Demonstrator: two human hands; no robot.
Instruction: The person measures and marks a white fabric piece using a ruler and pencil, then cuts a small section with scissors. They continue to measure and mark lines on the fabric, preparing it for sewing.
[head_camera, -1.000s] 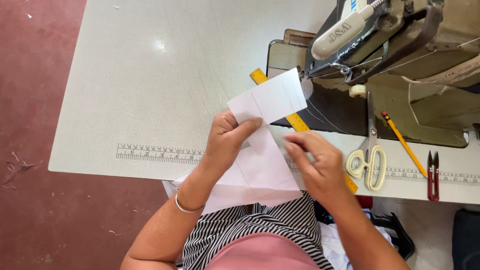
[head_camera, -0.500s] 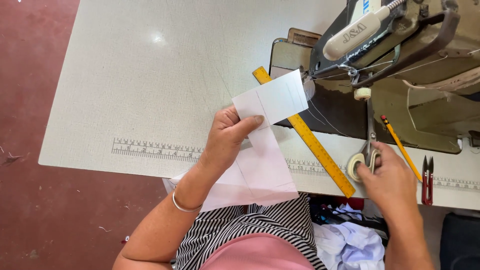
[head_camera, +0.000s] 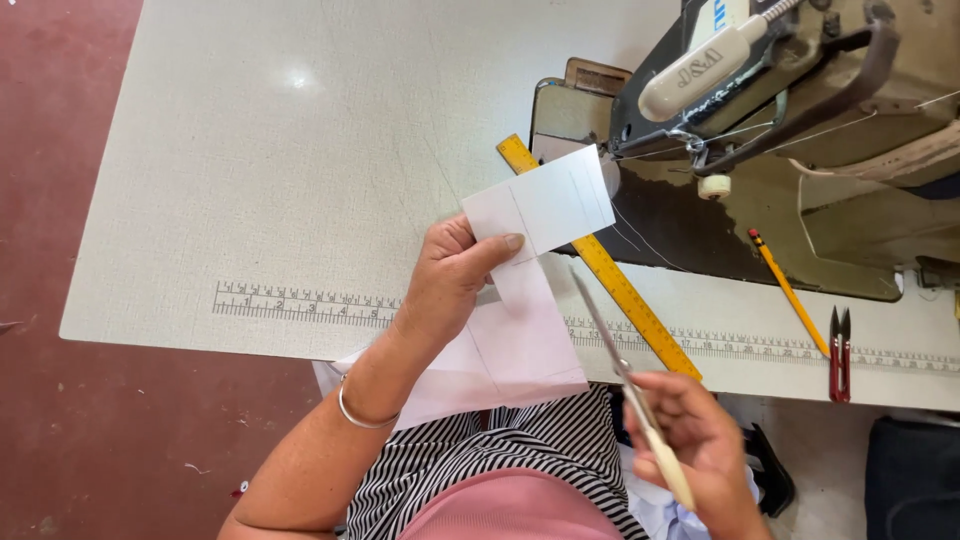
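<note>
My left hand (head_camera: 450, 280) pinches a folded piece of white paper (head_camera: 545, 205) with faint pencil lines, holding it up over the table's front edge. More of the white sheet (head_camera: 515, 345) hangs below the hand toward my lap. My right hand (head_camera: 700, 440) grips a pair of scissors (head_camera: 625, 375) by the cream handles, blades pointing up and left toward the paper, their tip just below the paper's right part. A yellow ruler (head_camera: 625, 290) lies diagonally on the table behind the paper.
A sewing machine (head_camera: 790, 90) stands at the right back of the white table (head_camera: 280, 170). A yellow pencil (head_camera: 785, 290) and red thread snips (head_camera: 838, 350) lie near the right front edge. Measuring scales are printed along the front edge.
My right hand left the paper, reached right to the scissors on the table, picked them up and brought them back toward the paper. The left hand kept holding the paper.
</note>
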